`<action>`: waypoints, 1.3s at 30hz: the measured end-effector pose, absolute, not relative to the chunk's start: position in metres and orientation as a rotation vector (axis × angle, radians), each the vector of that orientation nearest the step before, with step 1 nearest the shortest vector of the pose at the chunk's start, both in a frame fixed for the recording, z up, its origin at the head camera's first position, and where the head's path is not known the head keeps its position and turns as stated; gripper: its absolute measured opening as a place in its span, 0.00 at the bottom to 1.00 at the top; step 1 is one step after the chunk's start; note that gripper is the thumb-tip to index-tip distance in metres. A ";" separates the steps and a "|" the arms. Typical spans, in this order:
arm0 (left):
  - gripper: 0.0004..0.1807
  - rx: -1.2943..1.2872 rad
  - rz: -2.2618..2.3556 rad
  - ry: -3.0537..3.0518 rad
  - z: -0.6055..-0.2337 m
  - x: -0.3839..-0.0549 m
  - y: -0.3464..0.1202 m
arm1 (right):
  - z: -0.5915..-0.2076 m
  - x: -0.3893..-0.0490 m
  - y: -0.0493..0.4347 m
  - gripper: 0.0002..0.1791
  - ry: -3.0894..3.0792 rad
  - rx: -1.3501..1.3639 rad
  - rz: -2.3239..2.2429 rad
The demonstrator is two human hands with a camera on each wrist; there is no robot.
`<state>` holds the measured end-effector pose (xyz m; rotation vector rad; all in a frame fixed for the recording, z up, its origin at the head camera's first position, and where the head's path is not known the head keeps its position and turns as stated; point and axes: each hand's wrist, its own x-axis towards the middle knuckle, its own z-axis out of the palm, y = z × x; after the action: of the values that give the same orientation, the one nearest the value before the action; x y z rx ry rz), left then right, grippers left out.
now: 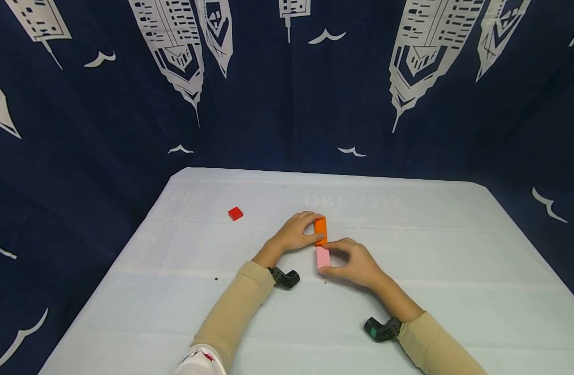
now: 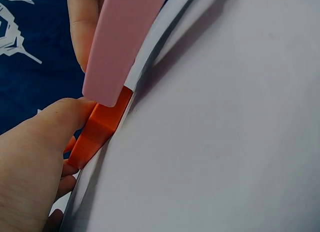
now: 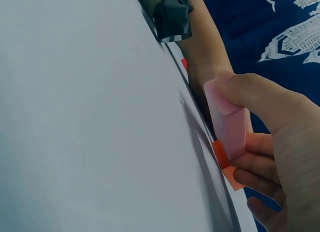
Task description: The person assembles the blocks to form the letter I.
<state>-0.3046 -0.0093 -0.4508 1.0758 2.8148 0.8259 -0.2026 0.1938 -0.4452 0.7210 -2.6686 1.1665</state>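
Observation:
An orange block (image 1: 321, 229) is gripped by my left hand (image 1: 297, 232), thumb on its near part and fingers at its far end. Just nearer to me, my right hand (image 1: 357, 263) pinches a pink block (image 1: 323, 258) between thumb and fingers. In the head view the two blocks lie end to end in a line. From the left wrist, the pink block (image 2: 117, 47) overlaps the orange block (image 2: 97, 129) in view. The right wrist view has the pink block (image 3: 227, 122) in front of the orange one (image 3: 232, 177); whether they touch I cannot tell.
A small red block (image 1: 236, 213) lies on the white-covered table (image 1: 212, 307), left of my hands. Dark blue cloth (image 1: 287, 104) with white printed buildings hangs behind the table. Black bands with devices (image 1: 287, 278) sit on both wrists.

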 end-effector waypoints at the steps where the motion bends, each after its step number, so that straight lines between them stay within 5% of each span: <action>1: 0.31 1.079 0.830 2.814 -0.451 -0.304 -0.009 | -0.445 -0.202 0.194 0.30 -2.670 0.724 1.161; 39: 0.32 1.043 0.845 2.811 -0.452 -0.304 -0.010 | -0.454 -0.206 0.193 0.31 -2.657 0.782 1.015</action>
<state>-0.3044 -0.0096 -0.4525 1.0425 2.8111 0.8450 -0.2056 0.1930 -0.4542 0.7824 -2.6572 1.0153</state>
